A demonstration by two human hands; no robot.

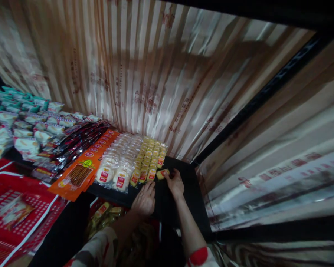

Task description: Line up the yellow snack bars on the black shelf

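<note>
- The yellow packet (162, 174) is lying on the black shelf (187, 172), beside the right front of the packet columns (152, 152).
- The right hand (174, 183) is touching it with the thumb; the fingers are sitting partly apart, and whether they are gripping cannot be told.
- The left hand (144, 199) is resting at the columns' front, fingers extended, apparently holding nothing.
- For neat positioning, the right thumb should be pressing lightly and squaring the packet to the columns; the left fingers should be steadying the front edge.
- Loose yellow packets (102, 211) are lying below the shelf; their container is mostly disappearing in shadow.
- A red basket (44, 198) is standing at left, with a snack bag (16, 211) showing inside.
</note>
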